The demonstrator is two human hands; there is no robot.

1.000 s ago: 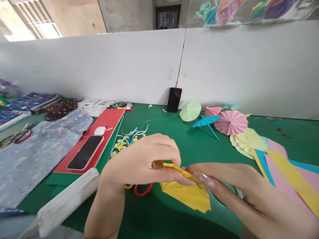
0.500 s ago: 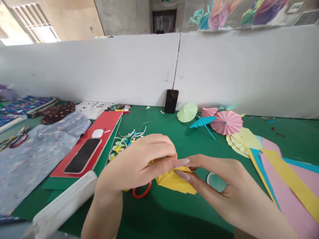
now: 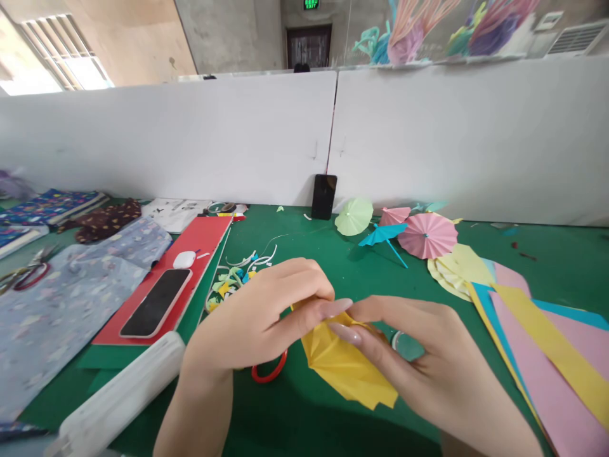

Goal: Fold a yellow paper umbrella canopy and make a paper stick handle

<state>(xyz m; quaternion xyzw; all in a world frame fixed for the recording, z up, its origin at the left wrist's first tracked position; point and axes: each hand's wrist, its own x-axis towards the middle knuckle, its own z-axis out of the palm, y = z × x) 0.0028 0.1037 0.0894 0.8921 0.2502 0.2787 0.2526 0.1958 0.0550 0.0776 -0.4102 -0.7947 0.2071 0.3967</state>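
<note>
A piece of creased yellow paper (image 3: 349, 368) with a jagged lower edge is held above the green table. My left hand (image 3: 271, 314) pinches its upper edge between thumb and curled fingers. From the other side my right hand (image 3: 404, 346) grips the same paper, its thumb and forefinger meeting the left thumb. Part of the sheet is hidden behind the fingers. Below the left hand shows a red scissor handle (image 3: 269, 368); the rest of that tool is covered. A round roll of tape (image 3: 407, 346) lies partly behind the right hand.
Small paper umbrellas, one green (image 3: 354, 216), one blue (image 3: 384, 235) and pink ones (image 3: 427, 235), stand at the back. Coloured paper sheets (image 3: 528, 362) lie right. Paper scraps (image 3: 231, 282), a phone (image 3: 157, 303) on a red board (image 3: 209, 238) and a white case (image 3: 124, 387) are left.
The yellow paper has spread open and hangs lower, showing more of its creased face. Both hands keep their pinch in nearly the same place. The view has tilted slightly up.
</note>
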